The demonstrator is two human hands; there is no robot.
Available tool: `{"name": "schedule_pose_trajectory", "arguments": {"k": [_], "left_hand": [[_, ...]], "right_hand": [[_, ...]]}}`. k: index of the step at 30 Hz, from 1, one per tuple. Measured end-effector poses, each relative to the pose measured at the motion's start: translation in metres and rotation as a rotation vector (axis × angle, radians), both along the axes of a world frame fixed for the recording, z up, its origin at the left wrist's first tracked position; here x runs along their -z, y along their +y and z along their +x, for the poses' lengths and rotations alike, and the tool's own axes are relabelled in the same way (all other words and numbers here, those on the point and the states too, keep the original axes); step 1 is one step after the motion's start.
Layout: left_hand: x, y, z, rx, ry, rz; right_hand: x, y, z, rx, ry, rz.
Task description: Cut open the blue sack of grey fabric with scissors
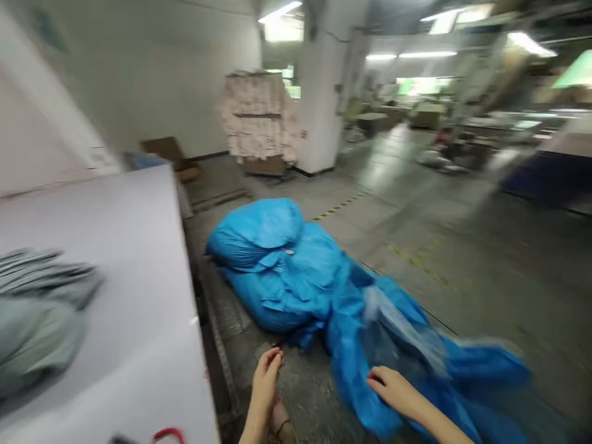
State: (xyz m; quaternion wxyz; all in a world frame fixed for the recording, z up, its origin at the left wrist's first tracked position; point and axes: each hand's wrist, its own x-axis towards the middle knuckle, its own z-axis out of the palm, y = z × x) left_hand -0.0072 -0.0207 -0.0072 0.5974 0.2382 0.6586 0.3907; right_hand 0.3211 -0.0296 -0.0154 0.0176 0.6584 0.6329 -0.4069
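Observation:
My left hand [267,377] is in front of me at the lower middle, its fingers curled together with nothing visible in them. To its right, my right hand [387,387] has loosely closed fingers and shows in front of a loose blue sheet [351,345]; I see no cloth gripped in it, and cannot tell if it touches the sheet. Beyond both hands, a large stuffed blue sack [296,271] lies on the floor, bulging at its far end. A translucent plastic piece [402,327] lies among the blue folds.
At left stands a white-topped table [143,296] bearing grey-green folded fabric [39,314] and a red-handled item [167,434] at its near edge. A wrapped stack [259,120] stands by a white pillar [321,92]. An open cardboard box [169,154] lies near the wall.

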Motion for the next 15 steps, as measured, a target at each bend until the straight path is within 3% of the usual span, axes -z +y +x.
{"name": "schedule_pose_trajectory", "arguments": {"k": [6, 8, 10, 12, 15], "left_hand": [[0.103, -0.031, 0.115, 0.336, -0.028, -0.106], [0.124, -0.051, 0.16, 0.486, -0.106, -0.153], [0.129, -0.075, 0.203, 0.605, -0.162, -0.191], [0.124, -0.099, 0.24, 0.662, -0.163, -0.19], [0.115, -0.124, 0.274, 0.764, -0.131, -0.078]], "right_hand": [[0.062, -0.146, 0.127, 0.434, -0.14, -0.157], [0.074, -0.191, 0.158, 0.526, -0.146, -0.198], [0.08, -0.224, 0.18, 0.59, -0.139, -0.236], [0.083, -0.241, 0.193, 0.628, -0.125, -0.263], [0.093, -0.231, 0.197, 0.611, -0.079, -0.243]]}}
